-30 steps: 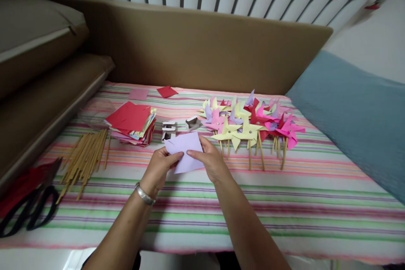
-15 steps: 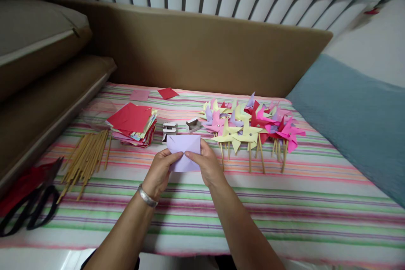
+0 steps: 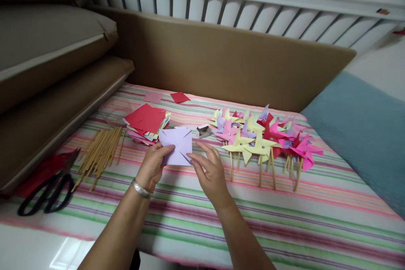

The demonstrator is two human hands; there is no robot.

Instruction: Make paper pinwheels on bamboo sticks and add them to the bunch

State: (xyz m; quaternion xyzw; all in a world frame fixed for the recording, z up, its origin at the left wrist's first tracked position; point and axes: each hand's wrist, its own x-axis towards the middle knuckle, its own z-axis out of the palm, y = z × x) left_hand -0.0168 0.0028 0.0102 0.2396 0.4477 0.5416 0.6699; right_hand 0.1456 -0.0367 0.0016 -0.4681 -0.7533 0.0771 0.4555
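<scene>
Broad silver-toned bangle (image 3: 141, 189) on left wrist (image 3: 144, 179); right wrist (image 3: 223, 202), forearms (image 3: 118, 223), both hands (image 3: 211, 176) bare.

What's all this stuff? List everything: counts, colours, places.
paper square: one, lilac, centre
paper stack: one, red-topped, centre left
pink square and red square: two, behind stack
sticks: many, tan, left
scissors: one, black-handled, front left
red item: one, red, by scissors
clear plastic: one, transparent, beside stack
pinwheels: many, mixed colours, right
small box: one plainly visible, white, beside pinwheels
striped cloth: one, multicoloured, underneath
cushions: three visible, brown and grey, left
board: one, brown, back
slatted rail: one, white, behind board
panel: one, blue-grey, far right
bracelet: one, silver, left wrist
left hand: one, bare, holding paper square
right hand: one, bare, by its right edge
</scene>
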